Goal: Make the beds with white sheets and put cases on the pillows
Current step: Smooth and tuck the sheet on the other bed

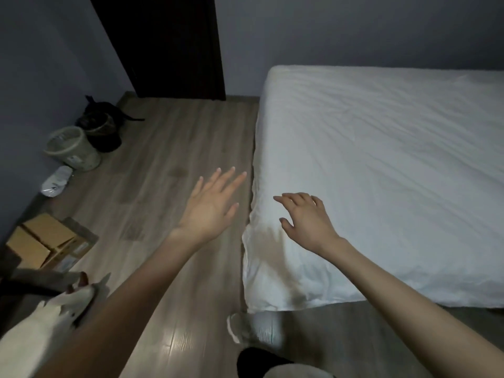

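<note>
Sheet: the white sheet [381, 159] is already over the mattress. It covers the whole top, though it's pretty wrinkled, and it bunches loosely where it hangs down at the near corner [272, 271].
Left hand: the left hand [210, 205] is out over the wooden floor [163, 143], just beside the bed's edge. The fingers are straight and spread, and it's holding nothing.
Right hand: the right hand [305, 222] is above the sheet near that corner, fingers loosely bent with the thumb out, and it hasn't got hold of anything. I can't tell if the fingertips are actually touching the fabric.
Step, my guess: sorting out the near corner, then flattening the top.
How I'd do it: pinch the slack at the corner with both hands, pull it down and toward the side so the creases run out, and tuck it under. After that, sweep flat palms from the middle outward. Tuck first, because smoothing first just drags the wrinkles back.
Watch out: if you tug too hard here, the far corner by the wall could pop loose.
Pillows: none in view. There's a white cloth [41, 323] at lower left with somebody else's fingers on it. It might be a case, but I honestly can't say.
Progress: this bed looks mostly done, and the pillow part isn't showing at all.
</note>
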Demonstrator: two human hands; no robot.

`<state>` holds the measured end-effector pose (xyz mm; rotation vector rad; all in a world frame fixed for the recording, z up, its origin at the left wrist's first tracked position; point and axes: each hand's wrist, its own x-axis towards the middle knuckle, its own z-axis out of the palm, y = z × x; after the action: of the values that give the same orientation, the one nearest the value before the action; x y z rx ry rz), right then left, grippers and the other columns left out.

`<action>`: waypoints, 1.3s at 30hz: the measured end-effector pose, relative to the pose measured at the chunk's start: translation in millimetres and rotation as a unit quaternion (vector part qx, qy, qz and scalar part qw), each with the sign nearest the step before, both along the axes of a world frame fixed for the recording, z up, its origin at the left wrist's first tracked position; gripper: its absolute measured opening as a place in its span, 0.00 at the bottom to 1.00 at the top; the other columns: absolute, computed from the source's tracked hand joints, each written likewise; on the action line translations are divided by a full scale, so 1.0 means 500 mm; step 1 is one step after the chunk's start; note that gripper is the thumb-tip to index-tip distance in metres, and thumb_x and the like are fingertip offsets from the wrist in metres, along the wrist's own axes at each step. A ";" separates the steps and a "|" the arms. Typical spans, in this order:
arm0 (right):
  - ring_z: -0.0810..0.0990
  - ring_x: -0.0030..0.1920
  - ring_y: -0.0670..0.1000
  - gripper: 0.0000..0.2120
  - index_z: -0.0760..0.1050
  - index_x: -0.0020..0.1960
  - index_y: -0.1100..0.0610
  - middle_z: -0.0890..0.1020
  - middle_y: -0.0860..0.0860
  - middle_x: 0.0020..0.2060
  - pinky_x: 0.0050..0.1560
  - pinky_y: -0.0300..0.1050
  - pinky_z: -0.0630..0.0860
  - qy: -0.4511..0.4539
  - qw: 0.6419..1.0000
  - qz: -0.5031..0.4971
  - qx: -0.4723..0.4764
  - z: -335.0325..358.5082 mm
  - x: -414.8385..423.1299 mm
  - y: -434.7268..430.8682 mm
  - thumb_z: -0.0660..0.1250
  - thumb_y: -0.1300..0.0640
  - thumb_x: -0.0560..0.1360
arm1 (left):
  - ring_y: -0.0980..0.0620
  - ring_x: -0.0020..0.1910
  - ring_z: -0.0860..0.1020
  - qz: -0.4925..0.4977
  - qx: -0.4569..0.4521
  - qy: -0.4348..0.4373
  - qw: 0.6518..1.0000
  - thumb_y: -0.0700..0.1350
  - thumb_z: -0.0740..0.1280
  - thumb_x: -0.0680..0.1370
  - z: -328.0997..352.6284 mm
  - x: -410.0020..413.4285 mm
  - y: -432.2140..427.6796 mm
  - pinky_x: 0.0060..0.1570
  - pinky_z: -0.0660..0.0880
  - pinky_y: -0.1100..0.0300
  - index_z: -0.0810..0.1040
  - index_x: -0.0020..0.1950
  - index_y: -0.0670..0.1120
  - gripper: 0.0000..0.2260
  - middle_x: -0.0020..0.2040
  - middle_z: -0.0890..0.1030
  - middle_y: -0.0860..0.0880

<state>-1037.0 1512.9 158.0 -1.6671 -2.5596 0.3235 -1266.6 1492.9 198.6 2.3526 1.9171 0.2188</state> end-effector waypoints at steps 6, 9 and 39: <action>0.64 0.70 0.54 0.25 0.64 0.74 0.50 0.70 0.49 0.70 0.70 0.54 0.56 0.007 0.998 0.003 0.056 0.059 -0.129 0.182 0.61 0.53 0.78 | 0.49 0.78 0.51 -0.045 0.034 0.022 0.998 0.49 0.61 0.80 0.061 -0.113 0.173 0.75 0.50 0.46 0.50 0.79 0.56 0.30 0.79 0.55 0.52; 0.65 0.70 0.54 0.25 0.64 0.73 0.50 0.70 0.50 0.70 0.70 0.55 0.56 0.008 0.996 -0.003 0.088 0.091 -0.196 0.290 0.62 0.53 0.77 | 0.48 0.78 0.52 -0.061 0.043 0.039 0.996 0.49 0.61 0.80 0.096 -0.182 0.289 0.75 0.51 0.45 0.49 0.79 0.56 0.30 0.78 0.56 0.51; 0.65 0.71 0.53 0.26 0.62 0.74 0.48 0.69 0.48 0.71 0.71 0.56 0.60 -0.013 0.955 -0.258 0.148 0.238 -0.572 1.372 0.62 0.50 0.78 | 0.48 0.78 0.47 -0.283 0.093 0.018 0.954 0.49 0.58 0.82 0.205 -0.533 1.582 0.75 0.47 0.46 0.49 0.79 0.55 0.28 0.79 0.51 0.51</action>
<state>-1323.2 2198.7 277.1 -2.1180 -1.9505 -0.1128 -1532.9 2284.0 300.9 2.9237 1.1937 0.3136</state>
